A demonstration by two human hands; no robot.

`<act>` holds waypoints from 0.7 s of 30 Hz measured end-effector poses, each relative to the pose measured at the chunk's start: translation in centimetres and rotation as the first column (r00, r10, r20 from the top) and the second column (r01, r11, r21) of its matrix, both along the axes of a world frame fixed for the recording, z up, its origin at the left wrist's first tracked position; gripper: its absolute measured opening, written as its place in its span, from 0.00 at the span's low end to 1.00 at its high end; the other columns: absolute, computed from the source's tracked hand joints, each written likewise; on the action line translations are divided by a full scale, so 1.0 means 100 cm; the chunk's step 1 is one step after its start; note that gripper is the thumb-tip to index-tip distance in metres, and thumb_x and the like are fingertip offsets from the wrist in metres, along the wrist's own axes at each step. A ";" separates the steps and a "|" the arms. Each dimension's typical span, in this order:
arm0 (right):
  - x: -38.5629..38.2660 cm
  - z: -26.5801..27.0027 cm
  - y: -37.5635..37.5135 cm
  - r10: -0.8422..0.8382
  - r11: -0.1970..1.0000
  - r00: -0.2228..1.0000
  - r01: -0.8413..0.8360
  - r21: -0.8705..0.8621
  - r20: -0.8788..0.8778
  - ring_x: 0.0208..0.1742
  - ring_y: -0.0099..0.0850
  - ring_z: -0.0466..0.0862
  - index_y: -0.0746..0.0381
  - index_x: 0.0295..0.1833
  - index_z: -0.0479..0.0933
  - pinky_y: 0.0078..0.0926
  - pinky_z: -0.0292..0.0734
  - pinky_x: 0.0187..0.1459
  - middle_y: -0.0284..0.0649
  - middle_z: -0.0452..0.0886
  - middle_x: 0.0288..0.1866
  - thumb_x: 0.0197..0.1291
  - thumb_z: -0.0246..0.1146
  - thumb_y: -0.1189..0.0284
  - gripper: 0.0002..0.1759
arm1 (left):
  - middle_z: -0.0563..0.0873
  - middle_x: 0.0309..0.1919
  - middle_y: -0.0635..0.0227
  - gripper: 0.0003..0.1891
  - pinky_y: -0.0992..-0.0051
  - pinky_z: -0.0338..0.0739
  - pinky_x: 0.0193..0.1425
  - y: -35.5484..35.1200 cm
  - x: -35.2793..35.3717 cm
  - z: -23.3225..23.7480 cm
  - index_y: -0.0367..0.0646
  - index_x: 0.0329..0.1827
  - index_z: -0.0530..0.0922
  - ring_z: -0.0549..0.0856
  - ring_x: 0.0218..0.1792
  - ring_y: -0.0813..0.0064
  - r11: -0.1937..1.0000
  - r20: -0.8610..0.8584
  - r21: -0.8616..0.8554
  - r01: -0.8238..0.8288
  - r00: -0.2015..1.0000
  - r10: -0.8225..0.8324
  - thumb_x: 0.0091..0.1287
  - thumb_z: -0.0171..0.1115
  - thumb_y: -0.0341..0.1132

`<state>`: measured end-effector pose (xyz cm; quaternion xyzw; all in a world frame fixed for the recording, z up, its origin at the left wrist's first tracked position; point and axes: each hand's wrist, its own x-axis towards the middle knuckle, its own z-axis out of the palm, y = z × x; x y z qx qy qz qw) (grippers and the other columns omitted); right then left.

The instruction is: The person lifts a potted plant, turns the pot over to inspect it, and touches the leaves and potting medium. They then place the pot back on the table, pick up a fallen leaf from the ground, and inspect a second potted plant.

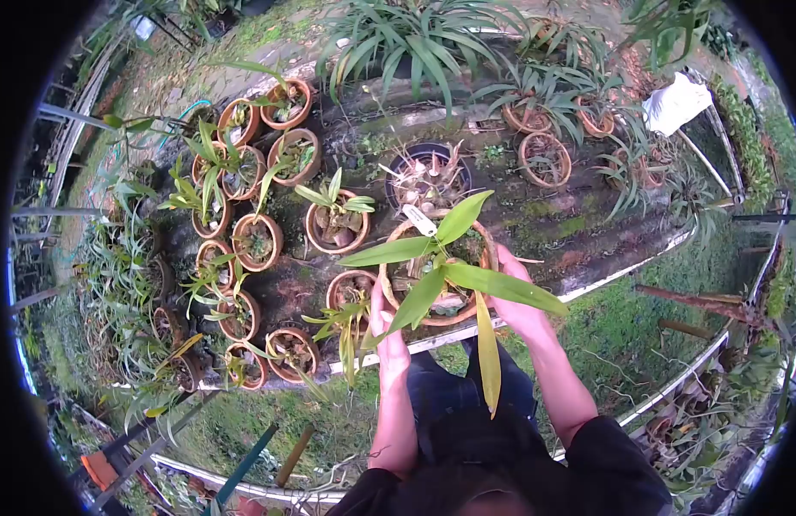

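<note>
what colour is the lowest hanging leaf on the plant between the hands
Yellow; the hanging leaf shows best in the head view.

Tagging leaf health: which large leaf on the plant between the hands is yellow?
The slender leaf drooping between the forearms; that plant's other large leaves are green.

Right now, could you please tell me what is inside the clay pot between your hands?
The clay pot holds a green plant, one yellow leaf hanging past the near rim, and brownish chunks. A white tag shows at the far rim. Leaves hide the rest.
</note>
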<state>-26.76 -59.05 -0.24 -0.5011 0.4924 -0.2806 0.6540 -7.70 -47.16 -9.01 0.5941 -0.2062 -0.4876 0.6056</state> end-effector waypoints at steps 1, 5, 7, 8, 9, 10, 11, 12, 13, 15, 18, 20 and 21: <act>-0.017 -0.001 0.005 -0.028 0.999 0.999 0.029 -0.033 0.025 0.43 0.25 0.88 0.64 0.75 0.64 0.25 0.89 0.38 0.39 0.83 0.53 0.70 0.58 0.79 0.28 | 0.72 0.73 0.55 0.42 0.62 0.61 0.80 -0.006 -0.009 -0.001 0.37 0.81 0.60 0.71 0.74 0.66 0.997 -0.034 -0.029 0.072 0.997 -0.073 0.78 0.52 0.63; -0.066 0.002 0.023 -0.210 0.978 0.971 0.209 0.021 0.114 0.40 0.22 0.86 0.67 0.76 0.64 0.21 0.83 0.35 0.40 0.84 0.52 0.66 0.57 0.81 0.32 | 0.75 0.70 0.56 0.47 0.64 0.67 0.77 -0.025 -0.049 0.001 0.39 0.85 0.52 0.77 0.69 0.68 0.932 -0.160 -0.147 0.332 0.922 -0.354 0.75 0.59 0.61; -0.088 -0.004 0.036 -0.285 0.959 0.958 0.285 0.003 0.032 0.42 0.22 0.86 0.65 0.77 0.64 0.24 0.83 0.42 0.43 0.87 0.48 0.62 0.58 0.81 0.35 | 0.79 0.67 0.56 0.36 0.57 0.68 0.76 -0.021 -0.070 -0.004 0.39 0.75 0.71 0.78 0.69 0.60 0.947 -0.236 -0.151 0.283 0.920 -0.313 0.76 0.57 0.60; -0.097 0.005 0.042 -0.315 0.948 0.949 0.315 -0.036 0.005 0.42 0.24 0.87 0.65 0.77 0.64 0.26 0.84 0.43 0.44 0.88 0.48 0.62 0.58 0.81 0.35 | 0.80 0.66 0.56 0.36 0.57 0.70 0.75 -0.018 -0.075 -0.039 0.39 0.74 0.71 0.79 0.68 0.60 0.946 -0.291 -0.129 0.297 0.901 -0.323 0.76 0.57 0.60; -0.105 0.012 0.047 -0.344 0.937 0.939 0.342 -0.073 -0.023 0.42 0.25 0.88 0.64 0.76 0.64 0.27 0.84 0.44 0.45 0.88 0.48 0.61 0.59 0.81 0.35 | 0.81 0.65 0.56 0.35 0.57 0.73 0.72 -0.026 -0.088 -0.037 0.39 0.74 0.71 0.81 0.65 0.61 0.945 -0.348 -0.120 0.306 0.878 -0.328 0.76 0.56 0.59; -0.115 0.019 0.051 -0.341 0.940 0.940 0.340 -0.034 -0.026 0.43 0.24 0.86 0.66 0.77 0.61 0.25 0.83 0.43 0.41 0.84 0.51 0.65 0.60 0.80 0.35 | 0.82 0.63 0.57 0.34 0.57 0.76 0.70 -0.033 -0.100 -0.035 0.39 0.73 0.71 0.83 0.63 0.61 0.943 -0.403 -0.109 0.313 0.854 -0.330 0.77 0.55 0.59; -0.125 0.020 0.054 -0.343 0.939 0.937 0.341 -0.044 -0.059 0.45 0.25 0.87 0.66 0.77 0.61 0.26 0.84 0.44 0.42 0.84 0.51 0.66 0.60 0.80 0.35 | 0.82 0.64 0.56 0.34 0.57 0.77 0.69 -0.039 -0.113 -0.032 0.39 0.73 0.71 0.83 0.63 0.60 0.954 -0.424 -0.062 0.293 0.858 -0.291 0.77 0.54 0.59; -0.136 0.021 0.058 -0.344 0.939 0.934 0.341 -0.049 -0.094 0.46 0.27 0.88 0.65 0.77 0.61 0.27 0.85 0.45 0.43 0.85 0.52 0.66 0.61 0.79 0.35 | 0.82 0.64 0.55 0.33 0.58 0.77 0.68 -0.044 -0.125 -0.029 0.39 0.73 0.71 0.83 0.63 0.60 0.962 -0.442 -0.009 0.273 0.862 -0.248 0.78 0.53 0.58; -0.148 0.022 0.063 -0.343 0.939 0.930 0.339 -0.051 -0.130 0.48 0.28 0.89 0.65 0.77 0.61 0.28 0.86 0.46 0.44 0.85 0.53 0.66 0.61 0.79 0.34 | 0.81 0.65 0.54 0.33 0.57 0.78 0.68 -0.044 -0.135 -0.023 0.39 0.74 0.70 0.83 0.63 0.59 0.943 -0.478 -0.064 0.328 0.819 -0.317 0.79 0.50 0.58; -0.175 0.030 0.069 -0.283 0.959 0.942 0.283 -0.027 -0.180 0.50 0.38 0.91 0.65 0.77 0.61 0.35 0.87 0.50 0.51 0.86 0.57 0.68 0.68 0.70 0.36 | 0.80 0.66 0.54 0.33 0.56 0.78 0.69 -0.052 -0.156 -0.007 0.39 0.74 0.69 0.83 0.63 0.59 0.909 -0.519 -0.113 0.400 0.757 -0.398 0.81 0.45 0.59; -0.217 0.053 0.068 -0.200 0.980 0.928 0.185 -0.076 -0.313 0.51 0.46 0.91 0.66 0.75 0.64 0.42 0.85 0.55 0.53 0.86 0.60 0.67 0.71 0.59 0.39 | 0.78 0.69 0.55 0.34 0.54 0.74 0.74 -0.060 -0.185 0.005 0.40 0.76 0.68 0.80 0.67 0.59 0.893 -0.572 -0.085 0.443 0.712 -0.408 0.83 0.41 0.60; -0.240 0.050 0.068 -0.325 0.940 0.899 0.273 -0.206 -0.294 0.54 0.46 0.90 0.66 0.74 0.67 0.42 0.83 0.57 0.52 0.85 0.62 0.67 0.71 0.60 0.37 | 0.77 0.69 0.54 0.34 0.52 0.76 0.72 -0.069 -0.214 0.039 0.41 0.78 0.65 0.80 0.68 0.56 0.902 -0.590 0.046 0.429 0.740 -0.322 0.83 0.40 0.60; -0.250 0.049 0.066 -0.385 0.910 0.880 0.312 -0.272 -0.279 0.56 0.46 0.89 0.66 0.73 0.68 0.42 0.82 0.58 0.52 0.84 0.63 0.67 0.70 0.61 0.36 | 0.79 0.67 0.53 0.33 0.52 0.78 0.71 -0.074 -0.229 0.056 0.42 0.76 0.66 0.81 0.66 0.55 0.909 -0.611 0.076 0.410 0.740 -0.283 0.83 0.41 0.60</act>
